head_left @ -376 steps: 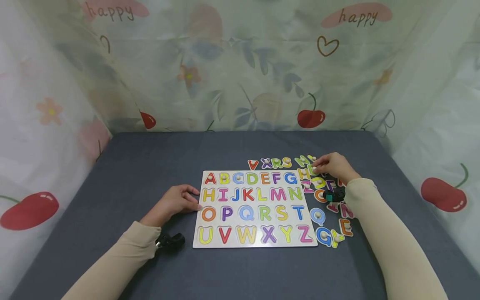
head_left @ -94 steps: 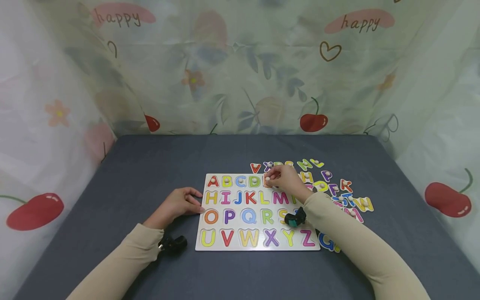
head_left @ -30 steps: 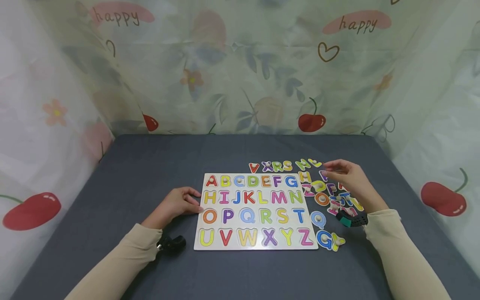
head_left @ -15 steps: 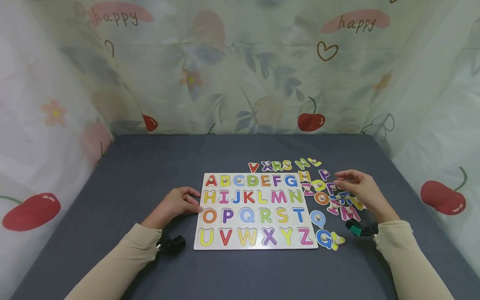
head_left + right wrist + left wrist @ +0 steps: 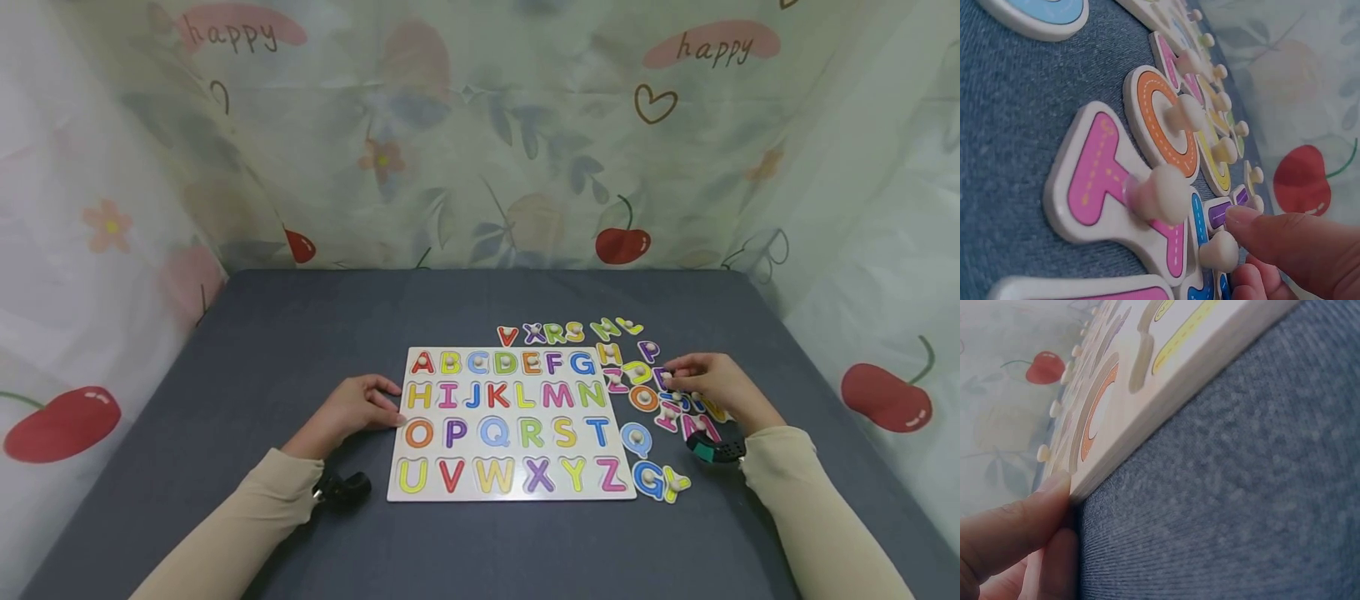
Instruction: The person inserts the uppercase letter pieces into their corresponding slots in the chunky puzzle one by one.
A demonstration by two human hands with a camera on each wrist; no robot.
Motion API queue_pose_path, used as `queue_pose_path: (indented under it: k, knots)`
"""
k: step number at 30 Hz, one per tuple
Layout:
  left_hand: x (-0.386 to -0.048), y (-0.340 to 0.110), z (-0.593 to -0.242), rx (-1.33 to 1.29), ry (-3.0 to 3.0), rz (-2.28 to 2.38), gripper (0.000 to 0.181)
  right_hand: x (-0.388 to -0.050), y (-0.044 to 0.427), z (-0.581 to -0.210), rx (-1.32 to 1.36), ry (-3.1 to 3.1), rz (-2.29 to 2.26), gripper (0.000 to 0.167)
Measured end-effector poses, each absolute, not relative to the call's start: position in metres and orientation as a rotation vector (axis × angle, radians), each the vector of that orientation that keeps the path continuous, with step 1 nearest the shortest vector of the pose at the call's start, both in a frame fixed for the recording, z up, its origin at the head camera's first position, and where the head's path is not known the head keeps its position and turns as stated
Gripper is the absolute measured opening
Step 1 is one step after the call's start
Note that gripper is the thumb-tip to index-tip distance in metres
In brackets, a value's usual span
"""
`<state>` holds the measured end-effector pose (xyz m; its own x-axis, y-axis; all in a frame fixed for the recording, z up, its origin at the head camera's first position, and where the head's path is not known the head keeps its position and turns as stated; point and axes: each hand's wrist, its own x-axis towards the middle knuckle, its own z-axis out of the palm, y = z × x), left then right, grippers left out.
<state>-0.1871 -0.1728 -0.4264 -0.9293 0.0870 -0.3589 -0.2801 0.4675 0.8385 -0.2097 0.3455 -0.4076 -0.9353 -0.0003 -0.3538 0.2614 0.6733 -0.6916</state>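
Note:
A white letter board lies flat on the dark cloth, with wooden A, B, C, D and E pieces seated in its top row. My left hand rests at the board's left edge; in the left wrist view its thumb touches the edge near the orange O slot. Over the loose pieces at the right, my right hand has its thumb and fingertips together at the purple F piece. The thumb covers part of that piece in the right wrist view, and the index fingertip is hidden there.
Loose V, X, R and S pieces lie behind the board. Right of it are the orange O, pink I, light blue Q, blue G and several others, some overlapping. A printed curtain hangs behind the table.
The E piece, held over its slot earlier, sits in the board. My right hand has returned to the loose pieces and lowered its fingertips onto the purple F. My left hand stays in place.

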Motion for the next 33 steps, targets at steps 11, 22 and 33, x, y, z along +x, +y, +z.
queue_pose_path:
  k: [11, 22, 33]
  knots:
    - [-0.187, -0.173, -0.425, -0.194, 2.355, 1.464, 0.049, -0.211, 0.343, -0.411, 0.171, 2.682, -1.019, 0.042]
    - [-0.188, -0.172, -0.427, -0.169, 2.354, 1.464, 0.049, -0.202, 0.336, -0.411, 0.291, 2.78, -1.136, 0.047]
    - [-0.188, -0.172, -0.429, -0.176, 2.379, 1.451, 0.049, -0.212, 0.292, -0.385, 0.123, 2.844, -1.253, 0.044]
